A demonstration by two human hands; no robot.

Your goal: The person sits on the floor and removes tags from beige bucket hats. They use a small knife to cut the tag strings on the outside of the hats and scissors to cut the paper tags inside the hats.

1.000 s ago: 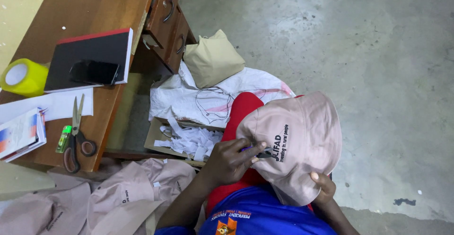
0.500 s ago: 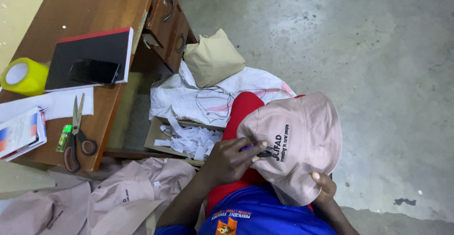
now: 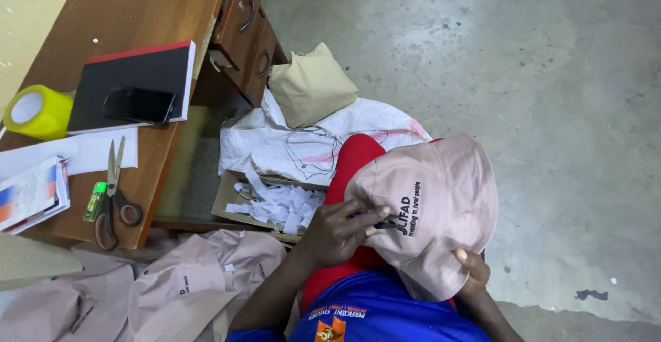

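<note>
hat (image 3: 441,211): soft, light, floppy imo; I'd grab the brim
L hand (image 3: 341,228): pinching small tool
R hand (image 3: 471,270): gripping hat edge

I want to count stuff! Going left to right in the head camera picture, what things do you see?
Yellow tape roll → scissors → black phone → box of paper strips → left hand → pink hat

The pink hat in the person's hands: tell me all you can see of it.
The pink hat is a soft, cloth-like bucket hat with dark print on its side. It lies crown up over the person's lap. The left hand presses a small tool against the print; the right hand grips the lower brim.
</note>
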